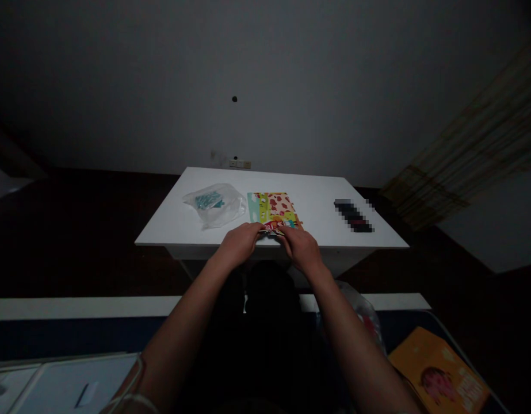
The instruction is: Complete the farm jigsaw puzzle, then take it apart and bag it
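"Between the left hand and the right hand, what is that small reddish thing?"

"It's looking like a packet with pale markings. Both hands are pinching it, thumb and fingers closing on its two ends, so the grip is leaving hardly any gap on either side. They're holding it at the near edge of the counter."

"And what's lying just beyond the grip?"

"A printed sheet, bright with yellow, green and pink, its near end reaching the packet. I can't tell whether the two are joined; the light is too dim."

"So how far along are things?"

"Part-way, I'm judging. The sheet is already lying out on the counter, and the packet is already in hand. The handling itself is what's left: neither hand is letting go, and nothing is showing whether the packet is open or sealed."

"What about left of the grip?"

"A clear plastic bag is resting there with something teal inside, and no hand is touching it. Well to the right of the grip, a dark thing is lying, too blurred to name."

"And nearer the body?"

"Behind and right of the grip, an orange package is lying, well apart from both hands."
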`<state>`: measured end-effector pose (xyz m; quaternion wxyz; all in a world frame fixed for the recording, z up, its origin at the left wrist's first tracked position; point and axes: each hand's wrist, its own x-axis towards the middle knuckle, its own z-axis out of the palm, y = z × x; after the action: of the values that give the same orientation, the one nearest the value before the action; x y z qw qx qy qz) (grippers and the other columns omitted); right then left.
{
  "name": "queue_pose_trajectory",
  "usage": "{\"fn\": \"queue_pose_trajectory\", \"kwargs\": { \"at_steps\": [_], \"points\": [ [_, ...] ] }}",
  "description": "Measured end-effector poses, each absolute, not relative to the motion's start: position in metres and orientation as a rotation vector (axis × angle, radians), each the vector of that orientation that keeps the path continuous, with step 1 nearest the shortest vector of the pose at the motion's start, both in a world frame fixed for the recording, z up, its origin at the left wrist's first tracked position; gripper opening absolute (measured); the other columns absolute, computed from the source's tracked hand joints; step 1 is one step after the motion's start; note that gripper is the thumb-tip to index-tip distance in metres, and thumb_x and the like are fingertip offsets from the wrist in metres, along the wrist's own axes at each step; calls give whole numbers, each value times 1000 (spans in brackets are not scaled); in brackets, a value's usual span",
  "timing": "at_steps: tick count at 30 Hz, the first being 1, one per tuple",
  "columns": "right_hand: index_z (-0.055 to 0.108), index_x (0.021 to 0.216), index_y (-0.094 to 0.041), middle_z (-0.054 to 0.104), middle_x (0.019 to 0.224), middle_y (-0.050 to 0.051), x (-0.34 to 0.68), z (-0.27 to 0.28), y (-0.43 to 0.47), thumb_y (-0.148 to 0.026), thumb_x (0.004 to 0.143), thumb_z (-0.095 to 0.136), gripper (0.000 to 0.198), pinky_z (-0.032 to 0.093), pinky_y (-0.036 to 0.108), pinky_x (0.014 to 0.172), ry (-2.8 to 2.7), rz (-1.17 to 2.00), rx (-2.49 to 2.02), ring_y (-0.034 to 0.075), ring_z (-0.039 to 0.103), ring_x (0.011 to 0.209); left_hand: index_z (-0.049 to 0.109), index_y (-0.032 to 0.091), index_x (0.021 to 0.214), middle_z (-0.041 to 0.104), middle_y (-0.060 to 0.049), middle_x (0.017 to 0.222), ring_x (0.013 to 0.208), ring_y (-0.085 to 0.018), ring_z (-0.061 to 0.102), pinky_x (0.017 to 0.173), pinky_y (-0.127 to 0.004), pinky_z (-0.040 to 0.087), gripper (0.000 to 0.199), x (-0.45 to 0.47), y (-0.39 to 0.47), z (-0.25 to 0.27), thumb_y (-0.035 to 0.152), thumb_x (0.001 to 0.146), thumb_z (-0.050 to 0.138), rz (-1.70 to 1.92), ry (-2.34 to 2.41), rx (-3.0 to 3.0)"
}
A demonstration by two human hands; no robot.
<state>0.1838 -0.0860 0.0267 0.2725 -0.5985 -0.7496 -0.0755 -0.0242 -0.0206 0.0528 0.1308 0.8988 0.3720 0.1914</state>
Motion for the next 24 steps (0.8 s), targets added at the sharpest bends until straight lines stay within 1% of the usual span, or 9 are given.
{"fn": "queue_pose_trajectory", "kwargs": {
  "at_steps": [5,6,9,11,17,19,22,24],
  "points": [
    [53,126,-29,62,122,4,186,41,-79,-21,93,45,35,46,41,91,-2179,-217,-1552,26,58,109,53,23,116,66,-9,106,97,-24,61,80,-34,46,29,-21,-18,58,35,96,36,519,1124,2605],
    [53,127,-30,61,123,4,187,43,-77,-19,92,46,37,47,40,89,-2196,-205,-1547,26,58,109,52,22,117,66,-10,104,95,-25,61,79,-34,46,30,-20,-17,59,36,96,36,510,1141,2598],
    [52,127,-32,63,121,3,190,43,-73,-20,91,47,39,51,36,76,-2163,-167,-1601,26,62,102,49,21,118,67,-11,100,91,-27,63,76,-35,46,30,-18,-12,62,37,95,36,479,1180,2600],
    [53,126,-32,64,118,3,193,41,-71,-22,91,47,37,52,34,73,-2125,-135,-1616,25,63,100,49,21,115,67,-12,99,90,-27,63,75,-35,46,28,-17,-8,65,36,95,37,473,1190,2599],
    [56,121,-28,67,111,5,205,38,-63,-29,95,40,31,52,37,77,-1963,23,-1598,24,65,93,50,19,110,66,-12,98,90,-26,63,73,-33,46,27,-21,0,65,38,95,37,547,1187,2514],
    [55,122,-27,66,113,5,209,40,-65,-29,96,39,32,52,37,79,-1922,38,-1592,24,64,97,49,19,112,67,-12,98,90,-25,63,74,-33,46,28,-22,-1,64,37,96,36,588,1192,2498],
    [53,125,-27,64,118,5,213,41,-74,-25,94,41,34,52,38,81,-1881,-37,-1606,25,62,104,47,19,118,67,-11,100,92,-25,63,76,-34,46,29,-19,-8,61,34,97,33,686,1234,2457],
    [52,127,-28,62,121,6,215,41,-83,-23,92,44,36,51,40,86,-1940,-99,-1601,26,59,108,45,22,122,66,-9,107,97,-24,62,80,-34,46,30,-13,-15,59,31,97,33,734,1242,2446]
  ]
}}
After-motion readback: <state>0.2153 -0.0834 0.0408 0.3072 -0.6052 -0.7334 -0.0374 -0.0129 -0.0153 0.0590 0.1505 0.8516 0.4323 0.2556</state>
